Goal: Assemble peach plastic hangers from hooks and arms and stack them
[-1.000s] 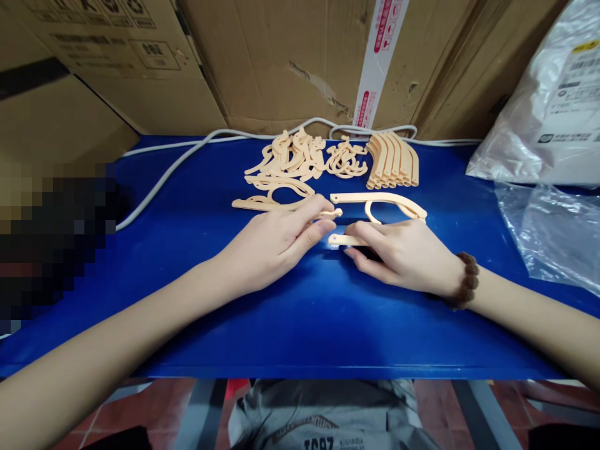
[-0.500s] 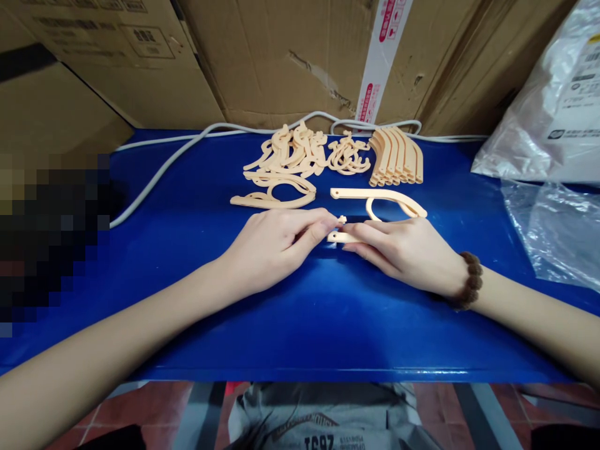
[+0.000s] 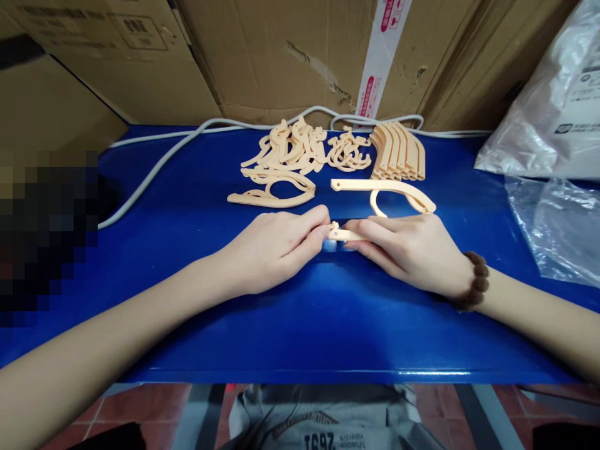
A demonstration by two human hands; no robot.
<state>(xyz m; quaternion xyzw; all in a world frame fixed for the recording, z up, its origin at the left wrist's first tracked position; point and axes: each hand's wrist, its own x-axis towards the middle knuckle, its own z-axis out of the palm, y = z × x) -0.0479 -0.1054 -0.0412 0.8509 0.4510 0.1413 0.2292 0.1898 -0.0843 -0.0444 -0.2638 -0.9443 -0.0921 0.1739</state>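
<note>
Near the centre of the frame, a cream plastic arm (image 3: 345,235) with a pinhole in its end juts leftward from the right hand (image 3: 405,253), whose thumb and fingers pinch it. The left hand (image 3: 276,250) is closed on a small cream piece (image 3: 334,225), mostly hidden by the fingers; its knobbed tip lies right at the arm's end, though whether the two are joined I cannot tell. Just above the right hand lies a long curved part (image 3: 375,185) with a ring-shaped piece below it; above the left hand, a folded assembly (image 3: 276,201). Higher, at upper centre, sit a heap of curved pieces (image 3: 300,147), a heap of small hooks (image 3: 347,159) and, rightmost, a neat stack of arms (image 3: 398,153). Behind them, a white cable (image 3: 220,121) crosses the blue table (image 3: 300,325) before cardboard (image 3: 262,56); a plastic bag (image 3: 529,140) fills the upper right.
</note>
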